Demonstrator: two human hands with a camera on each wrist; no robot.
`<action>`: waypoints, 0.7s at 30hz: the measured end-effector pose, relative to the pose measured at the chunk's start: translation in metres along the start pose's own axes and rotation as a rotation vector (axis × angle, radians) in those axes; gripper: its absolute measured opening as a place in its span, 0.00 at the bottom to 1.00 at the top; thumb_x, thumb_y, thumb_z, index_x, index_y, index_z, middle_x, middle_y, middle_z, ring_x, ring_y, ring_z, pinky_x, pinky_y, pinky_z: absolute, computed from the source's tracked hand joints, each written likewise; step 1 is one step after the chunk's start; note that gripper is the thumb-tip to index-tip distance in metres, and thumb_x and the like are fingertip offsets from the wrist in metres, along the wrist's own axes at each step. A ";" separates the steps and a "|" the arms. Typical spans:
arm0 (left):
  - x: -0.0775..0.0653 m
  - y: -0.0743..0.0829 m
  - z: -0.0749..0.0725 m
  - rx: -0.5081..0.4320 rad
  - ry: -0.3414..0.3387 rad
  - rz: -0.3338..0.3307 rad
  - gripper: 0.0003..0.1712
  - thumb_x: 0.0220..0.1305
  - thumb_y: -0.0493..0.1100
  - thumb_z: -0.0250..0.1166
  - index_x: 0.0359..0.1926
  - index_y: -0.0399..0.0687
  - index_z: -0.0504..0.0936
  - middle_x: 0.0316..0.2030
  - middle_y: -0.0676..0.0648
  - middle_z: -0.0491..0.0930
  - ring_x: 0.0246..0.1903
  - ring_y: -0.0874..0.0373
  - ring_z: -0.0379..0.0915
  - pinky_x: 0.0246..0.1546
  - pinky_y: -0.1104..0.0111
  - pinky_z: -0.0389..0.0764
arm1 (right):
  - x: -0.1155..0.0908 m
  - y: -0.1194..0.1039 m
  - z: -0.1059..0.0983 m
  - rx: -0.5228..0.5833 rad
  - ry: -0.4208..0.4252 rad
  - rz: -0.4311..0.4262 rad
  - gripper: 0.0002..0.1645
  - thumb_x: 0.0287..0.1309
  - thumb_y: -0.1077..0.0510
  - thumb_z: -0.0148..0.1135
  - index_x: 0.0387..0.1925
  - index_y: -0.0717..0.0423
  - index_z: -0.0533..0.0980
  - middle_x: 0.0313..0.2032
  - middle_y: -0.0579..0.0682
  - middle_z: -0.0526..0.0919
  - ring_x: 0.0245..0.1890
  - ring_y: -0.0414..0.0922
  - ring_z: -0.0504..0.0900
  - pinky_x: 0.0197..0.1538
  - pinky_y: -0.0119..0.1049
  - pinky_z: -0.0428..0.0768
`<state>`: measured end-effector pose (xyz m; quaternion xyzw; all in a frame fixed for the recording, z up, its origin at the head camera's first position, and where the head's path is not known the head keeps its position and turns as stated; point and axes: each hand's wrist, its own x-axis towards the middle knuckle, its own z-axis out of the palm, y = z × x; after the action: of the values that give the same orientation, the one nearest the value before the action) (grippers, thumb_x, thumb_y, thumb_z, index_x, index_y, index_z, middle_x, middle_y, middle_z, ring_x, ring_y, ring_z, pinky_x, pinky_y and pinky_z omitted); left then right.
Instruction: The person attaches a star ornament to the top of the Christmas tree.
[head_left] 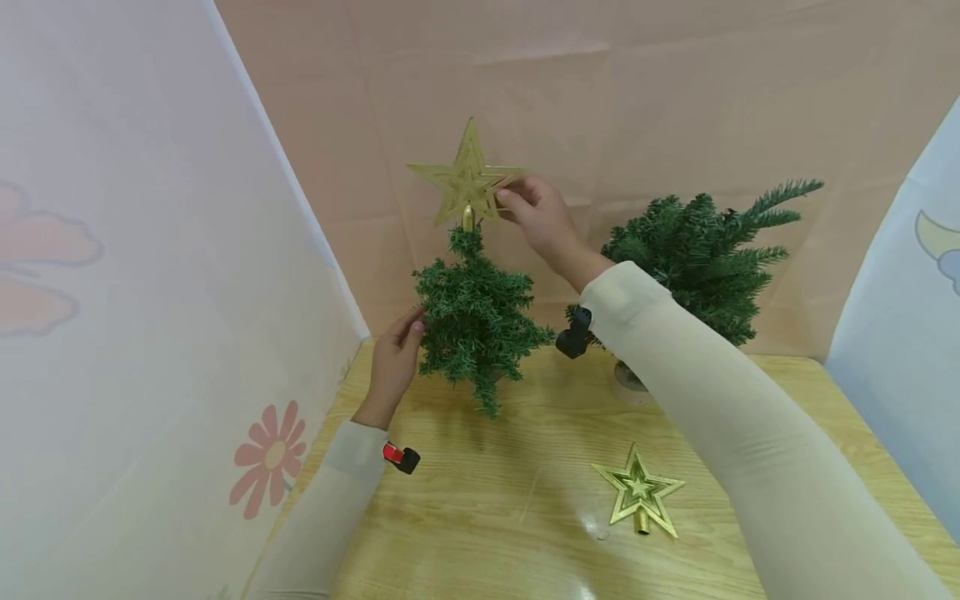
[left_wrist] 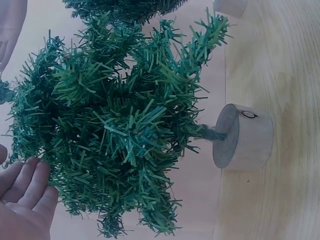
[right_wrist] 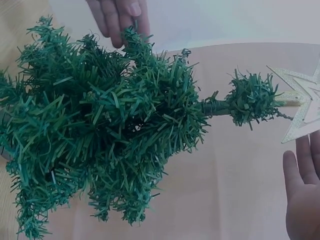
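A small green artificial tree (head_left: 476, 321) stands on a round wooden base (left_wrist: 242, 137) at the back of the wooden table (head_left: 487, 517). A gold star (head_left: 467, 179) sits on its tip. My right hand (head_left: 512, 190) pinches the star's right point between thumb and fingers; in the right wrist view its fingers (right_wrist: 302, 190) lie just beside the star (right_wrist: 302, 100). My left hand (head_left: 414, 323) touches the tree's left branches with straight fingers (left_wrist: 27, 192), holding nothing.
A second, larger green tree (head_left: 705, 250) stands to the right behind my right arm. A second gold star (head_left: 639, 492) lies flat on the table in front. Fabric screens close in the left, back and right.
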<state>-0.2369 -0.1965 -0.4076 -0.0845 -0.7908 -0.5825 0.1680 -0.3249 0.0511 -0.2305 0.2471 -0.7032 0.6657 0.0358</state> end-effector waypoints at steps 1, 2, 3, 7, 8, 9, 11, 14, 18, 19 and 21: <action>0.000 0.001 0.000 -0.004 0.011 0.007 0.25 0.76 0.53 0.50 0.68 0.49 0.71 0.61 0.46 0.74 0.59 0.53 0.72 0.59 0.60 0.72 | -0.001 -0.001 -0.002 -0.010 0.002 -0.001 0.19 0.73 0.58 0.50 0.61 0.60 0.69 0.58 0.54 0.75 0.59 0.46 0.74 0.61 0.36 0.72; 0.000 0.002 0.000 -0.005 0.022 0.014 0.25 0.76 0.52 0.50 0.68 0.49 0.71 0.61 0.46 0.74 0.59 0.54 0.71 0.59 0.60 0.71 | -0.003 -0.002 -0.003 -0.023 0.006 -0.004 0.19 0.73 0.58 0.50 0.61 0.59 0.69 0.58 0.54 0.74 0.60 0.45 0.73 0.61 0.36 0.71; 0.000 0.003 0.000 -0.003 0.035 0.025 0.24 0.77 0.51 0.49 0.68 0.49 0.71 0.61 0.46 0.75 0.59 0.54 0.71 0.59 0.61 0.71 | -0.005 -0.002 -0.005 -0.035 0.014 -0.006 0.19 0.73 0.58 0.50 0.61 0.59 0.69 0.58 0.54 0.74 0.60 0.44 0.72 0.62 0.35 0.70; 0.002 0.008 -0.002 -0.034 0.109 0.082 0.22 0.77 0.46 0.49 0.67 0.48 0.71 0.60 0.45 0.75 0.60 0.55 0.71 0.60 0.63 0.70 | -0.014 -0.007 -0.012 -0.064 0.061 -0.034 0.24 0.72 0.60 0.51 0.66 0.56 0.64 0.63 0.53 0.68 0.65 0.41 0.66 0.64 0.33 0.65; 0.003 0.010 -0.002 -0.047 0.122 0.095 0.21 0.77 0.45 0.49 0.67 0.48 0.71 0.60 0.45 0.75 0.60 0.55 0.70 0.60 0.63 0.70 | -0.017 -0.009 -0.014 -0.064 0.078 -0.039 0.26 0.72 0.60 0.51 0.68 0.55 0.62 0.64 0.53 0.67 0.65 0.40 0.65 0.65 0.33 0.65; 0.003 0.011 -0.002 -0.062 0.131 0.108 0.21 0.77 0.44 0.49 0.67 0.47 0.71 0.61 0.45 0.75 0.61 0.55 0.70 0.60 0.64 0.70 | -0.020 -0.011 -0.015 -0.063 0.093 -0.042 0.28 0.72 0.60 0.51 0.70 0.55 0.60 0.65 0.52 0.66 0.66 0.40 0.63 0.65 0.33 0.64; 0.003 0.016 -0.002 -0.086 0.143 0.123 0.21 0.77 0.41 0.48 0.67 0.43 0.71 0.61 0.43 0.74 0.62 0.53 0.69 0.60 0.65 0.70 | -0.026 -0.013 -0.018 -0.063 0.119 -0.049 0.31 0.72 0.60 0.51 0.72 0.53 0.57 0.68 0.50 0.63 0.68 0.38 0.61 0.66 0.33 0.63; -0.003 0.035 -0.001 -0.085 0.139 0.148 0.21 0.77 0.37 0.48 0.66 0.37 0.69 0.62 0.39 0.71 0.63 0.51 0.68 0.61 0.67 0.69 | -0.039 -0.014 -0.020 -0.067 0.141 -0.070 0.33 0.71 0.59 0.52 0.73 0.50 0.55 0.69 0.46 0.60 0.69 0.37 0.58 0.66 0.35 0.63; -0.012 0.061 0.003 -0.064 0.124 0.218 0.21 0.75 0.33 0.48 0.65 0.30 0.68 0.61 0.32 0.69 0.63 0.46 0.65 0.62 0.62 0.67 | -0.058 -0.018 -0.019 -0.074 0.154 -0.140 0.35 0.69 0.59 0.53 0.74 0.52 0.54 0.70 0.46 0.58 0.70 0.39 0.57 0.67 0.40 0.62; -0.014 0.064 0.004 -0.062 0.121 0.240 0.21 0.75 0.32 0.48 0.65 0.29 0.68 0.61 0.31 0.68 0.63 0.45 0.64 0.63 0.60 0.67 | -0.063 -0.020 -0.018 -0.082 0.153 -0.162 0.36 0.68 0.60 0.53 0.73 0.54 0.54 0.70 0.48 0.58 0.70 0.40 0.56 0.68 0.41 0.60; -0.016 0.069 0.006 -0.048 0.111 0.280 0.21 0.74 0.31 0.49 0.65 0.29 0.67 0.61 0.30 0.67 0.64 0.44 0.63 0.63 0.56 0.66 | -0.075 -0.027 -0.015 -0.106 0.145 -0.209 0.36 0.67 0.62 0.53 0.73 0.61 0.53 0.71 0.53 0.57 0.70 0.43 0.55 0.70 0.42 0.56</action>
<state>-0.2007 -0.1683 -0.3530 -0.1656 -0.7466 -0.5759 0.2889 -0.2525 0.0881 -0.2331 0.2680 -0.7033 0.6365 0.1687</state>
